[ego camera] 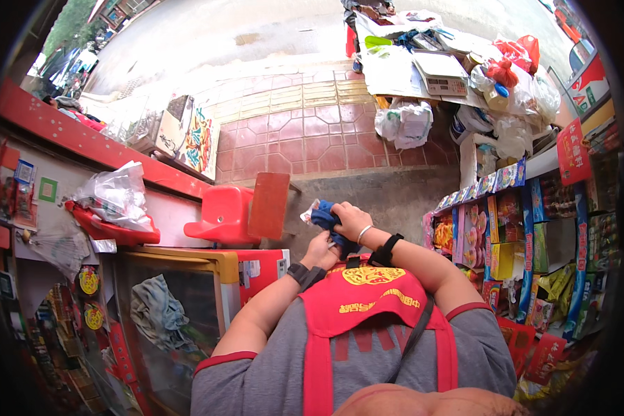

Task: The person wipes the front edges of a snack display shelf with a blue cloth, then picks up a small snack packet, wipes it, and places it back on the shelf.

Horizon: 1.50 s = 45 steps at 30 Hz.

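Both hands are in front of my red apron (pixel 364 296), gathered around a bunched dark blue cloth (pixel 322 216). My right hand (pixel 352 222) grips its upper part from the right. Just below and to the left, my left hand (pixel 320 250) has its fingers closed on the lower part. A white, patterned piece (pixel 310 210) sticks out at the cloth's far left end; what it is cannot be made out. The cloth's lower end is partly hidden behind the hands.
To the left are a wooden stool (pixel 268 205), a red plastic chair (pixel 221 216) and a glass-topped cabinet (pixel 171 312) with a crumpled cloth (pixel 161 312). Snack shelves (pixel 509 249) line the right. Beyond stands a table with a digital scale (pixel 441 73) and bags; a person (pixel 366 8) is behind it.
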### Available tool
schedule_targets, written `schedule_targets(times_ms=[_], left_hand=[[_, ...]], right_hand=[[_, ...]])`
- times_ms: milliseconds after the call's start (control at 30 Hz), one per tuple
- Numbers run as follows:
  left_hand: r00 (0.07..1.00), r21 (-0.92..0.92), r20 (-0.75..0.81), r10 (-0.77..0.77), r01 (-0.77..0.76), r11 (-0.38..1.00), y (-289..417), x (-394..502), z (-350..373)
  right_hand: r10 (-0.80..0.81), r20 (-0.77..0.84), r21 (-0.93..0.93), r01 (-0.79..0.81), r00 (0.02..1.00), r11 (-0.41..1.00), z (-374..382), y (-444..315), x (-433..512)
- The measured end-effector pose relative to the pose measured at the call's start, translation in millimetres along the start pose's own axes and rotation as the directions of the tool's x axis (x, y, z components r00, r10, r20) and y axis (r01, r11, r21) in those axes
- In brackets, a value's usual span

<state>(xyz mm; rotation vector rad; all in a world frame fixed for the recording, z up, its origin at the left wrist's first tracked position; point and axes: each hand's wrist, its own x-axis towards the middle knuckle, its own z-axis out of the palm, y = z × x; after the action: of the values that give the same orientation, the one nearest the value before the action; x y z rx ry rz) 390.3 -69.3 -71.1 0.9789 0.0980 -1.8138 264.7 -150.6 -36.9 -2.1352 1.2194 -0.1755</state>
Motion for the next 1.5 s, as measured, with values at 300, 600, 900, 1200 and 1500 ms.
schedule_targets(times_ms=[300,600,900,1200,1500], left_hand=[[0.996,-0.003,0.085,0.033,-0.033,0.999,15.0,-20.0,17.5],[0.991,0.184,0.081,0.105,-0.118,0.976,23.7,-19.2,3.0],[0.975,0.375,0.174,0.138,-0.195,0.906,37.6,-24.0,20.6],[0.984,0.589,0.166,0.06,-0.148,0.795,23.8,-23.7,30.8],[0.979,0.213,0.181,0.094,-0.132,0.968,33.1,-28.4,14.7]], right_hand=[[0.227,0.228,0.964,-0.252,0.947,0.08,-0.5,69.2,6.7],[-0.237,0.23,0.796,-0.323,0.944,-0.511,-13.7,66.2,-35.9],[0.071,0.272,0.811,-0.189,0.96,-0.554,-14.2,63.8,-30.2],[-0.183,0.391,0.843,-0.431,0.902,-0.323,-1.7,53.9,-12.0],[-0.027,0.411,0.839,-0.39,0.911,-0.38,-34.8,64.1,-40.9]])
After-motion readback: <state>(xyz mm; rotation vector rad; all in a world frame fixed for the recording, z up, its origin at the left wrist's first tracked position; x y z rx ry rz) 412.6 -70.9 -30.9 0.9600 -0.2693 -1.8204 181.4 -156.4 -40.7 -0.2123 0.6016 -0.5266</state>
